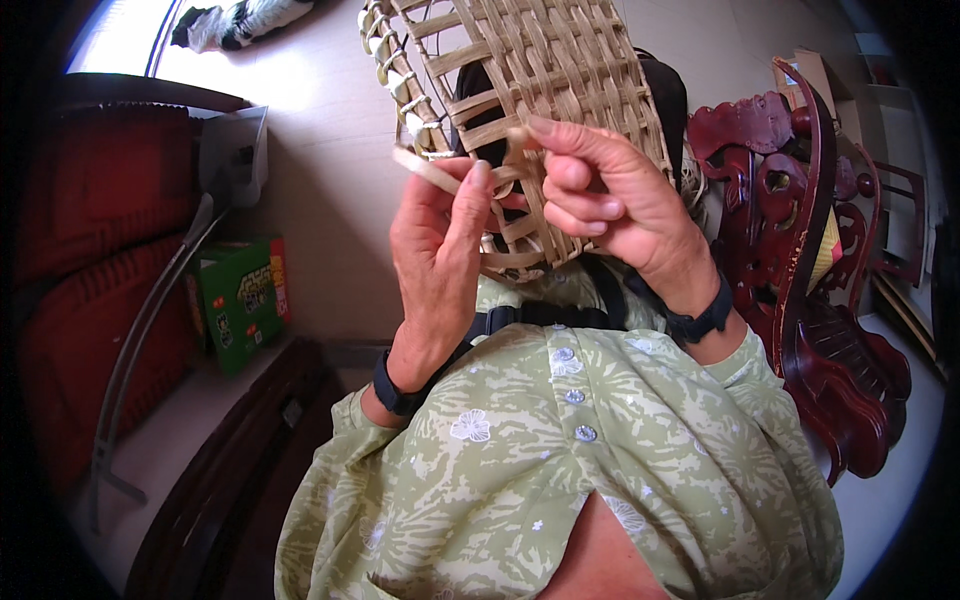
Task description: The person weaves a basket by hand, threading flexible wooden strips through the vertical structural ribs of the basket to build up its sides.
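A tan woven frame (565, 60) of flat strips, with knotted pale lashing along its left edge, rests over my lap. My left hand (435, 260) is closed at its lower left, thumb and fingers on a pale flat strip (420, 170) that sticks out toward the upper left. My right hand (625, 205) is closed over the weave, thumb raised and pinched against the index finger at what looks like the tan end of a strip (517, 140); the other fingers are curled. Part of the left fingers is hidden behind the strips.
A carved dark red wooden chair (810, 290) stands at right beside cardboard (800, 75). At left are red chairs (115, 190), a grey metal stand (230, 150) and a green box (235, 300). A black-and-white animal (225, 25) lies on the pale floor (330, 100).
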